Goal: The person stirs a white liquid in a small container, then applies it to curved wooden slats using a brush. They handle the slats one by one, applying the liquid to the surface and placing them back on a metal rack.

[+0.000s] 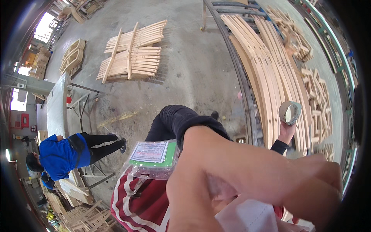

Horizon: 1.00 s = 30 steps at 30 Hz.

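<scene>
My left hand (266, 174) is very large, close to the lens at the lower right. Its bare forearm comes out of a dark rolled sleeve (174, 116). Thumb and fingers curve around, but the fingertips are hidden, so what they hold, if anything, does not show. A white sheet-like piece (247, 214) appears just below this hand. Farther right, my right hand (286, 132), with a dark cuff, grips a grey cup-shaped thing (290, 112) with a pale inside, held above long wooden slats (266, 73).
The slats rest on a dark metal-framed bench (237, 69). Stacked slats (131, 54) lie on the concrete floor ahead. Wooden frames (317, 104) stand at right, another frame stack (72, 57) at far left. A person in blue (65, 152) is beside a long table (58, 106).
</scene>
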{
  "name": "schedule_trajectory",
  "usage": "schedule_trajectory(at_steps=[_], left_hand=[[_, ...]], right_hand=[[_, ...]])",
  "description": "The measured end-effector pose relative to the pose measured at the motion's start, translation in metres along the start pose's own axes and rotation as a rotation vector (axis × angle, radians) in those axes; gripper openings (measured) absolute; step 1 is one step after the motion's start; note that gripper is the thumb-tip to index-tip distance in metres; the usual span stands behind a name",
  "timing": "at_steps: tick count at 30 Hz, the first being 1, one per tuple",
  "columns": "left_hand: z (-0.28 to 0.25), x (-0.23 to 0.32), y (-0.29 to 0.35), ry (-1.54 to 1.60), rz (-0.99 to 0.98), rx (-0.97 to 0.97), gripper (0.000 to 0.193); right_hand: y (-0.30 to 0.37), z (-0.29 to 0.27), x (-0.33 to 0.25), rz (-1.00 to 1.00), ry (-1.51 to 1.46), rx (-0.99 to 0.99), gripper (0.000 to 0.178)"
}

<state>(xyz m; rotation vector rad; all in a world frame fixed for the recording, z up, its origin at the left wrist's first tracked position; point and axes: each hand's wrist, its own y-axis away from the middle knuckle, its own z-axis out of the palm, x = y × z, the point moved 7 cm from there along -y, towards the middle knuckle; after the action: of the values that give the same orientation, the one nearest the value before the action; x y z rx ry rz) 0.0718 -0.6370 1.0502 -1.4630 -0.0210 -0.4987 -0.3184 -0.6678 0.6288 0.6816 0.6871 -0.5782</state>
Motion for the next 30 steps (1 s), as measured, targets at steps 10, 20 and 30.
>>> schedule_trajectory(at_steps=[10, 20, 30], left_hand=[[-0.17, 0.079, -0.005, -0.099, -0.041, 0.121, 0.075], [-0.452, 0.151, 0.182, -0.261, -0.484, 0.844, 0.049], [-0.569, 0.066, 0.299, -0.207, -1.428, 0.803, 0.029]], right_hand=[[-0.115, 0.176, 0.057, 0.027, 0.028, -0.04, 0.036], [-0.115, 0.338, 0.137, -0.01, 0.136, -0.288, 0.037], [-0.053, 0.475, 0.209, 0.266, 0.466, -0.363, 0.036]])
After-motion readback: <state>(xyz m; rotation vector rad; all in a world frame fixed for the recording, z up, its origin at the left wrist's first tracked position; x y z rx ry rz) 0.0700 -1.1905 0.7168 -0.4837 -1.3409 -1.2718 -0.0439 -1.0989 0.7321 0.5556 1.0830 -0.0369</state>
